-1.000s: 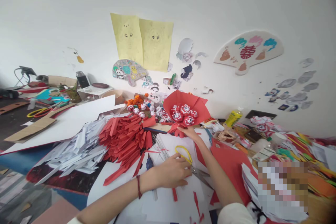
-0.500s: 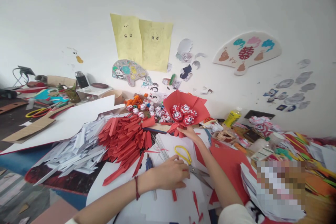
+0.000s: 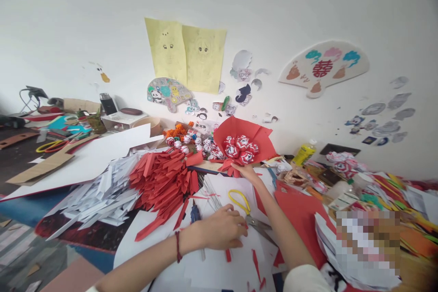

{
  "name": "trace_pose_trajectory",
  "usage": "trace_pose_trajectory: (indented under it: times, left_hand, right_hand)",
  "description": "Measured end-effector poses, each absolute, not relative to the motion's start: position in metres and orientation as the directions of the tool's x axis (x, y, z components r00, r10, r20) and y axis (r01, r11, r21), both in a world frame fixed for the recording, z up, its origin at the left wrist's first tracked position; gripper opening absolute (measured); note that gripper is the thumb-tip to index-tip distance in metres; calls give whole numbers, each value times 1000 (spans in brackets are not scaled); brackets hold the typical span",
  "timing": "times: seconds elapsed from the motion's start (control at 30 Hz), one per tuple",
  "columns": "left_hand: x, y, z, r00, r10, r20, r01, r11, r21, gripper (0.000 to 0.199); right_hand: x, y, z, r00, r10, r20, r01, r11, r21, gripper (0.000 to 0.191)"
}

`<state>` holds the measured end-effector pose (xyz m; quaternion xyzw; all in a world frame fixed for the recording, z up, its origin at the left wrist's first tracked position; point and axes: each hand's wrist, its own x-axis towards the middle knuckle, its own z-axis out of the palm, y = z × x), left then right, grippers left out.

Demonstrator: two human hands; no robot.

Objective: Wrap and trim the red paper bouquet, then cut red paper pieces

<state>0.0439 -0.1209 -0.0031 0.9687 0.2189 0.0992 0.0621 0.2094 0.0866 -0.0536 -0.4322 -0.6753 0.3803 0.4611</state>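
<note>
A: Where is the bouquet?
B: Just right of centre in the frame, upright. Red wrapper flaring around red-and-white flowers.
A: Right hand?
B: Closed on its gathered lower end; some fingers hidden by paper.
A: And the left hand?
B: Lower centre, palm down, fingers loosely curled over white paper. Whether it pinches anything, cannot tell. Dark red bracelet at the wrist.
A: Nearest things?
B: Yellow-handled scissors just beside the fingers, on the right. Blue glue gun on the other side, partly behind the forearm.
A: Left of that?
B: Heap of folded red strips, left of centre; white strips beside it, further toward the left edge.
</note>
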Motion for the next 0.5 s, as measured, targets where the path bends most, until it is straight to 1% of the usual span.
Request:
trace_pose_trajectory:
  times: [0.27,0.5]
  left_hand:
    - [43,-125,-3,894,424,145,404,-903,150,22]
    - [41,-124,-4,896,420,143,404,-905,130,21]
  right_hand:
    - [205,88,-54,-223,933,283,242,334,-911,55]
    - [211,88,-52,-222,941,256,269,312,-911,46]
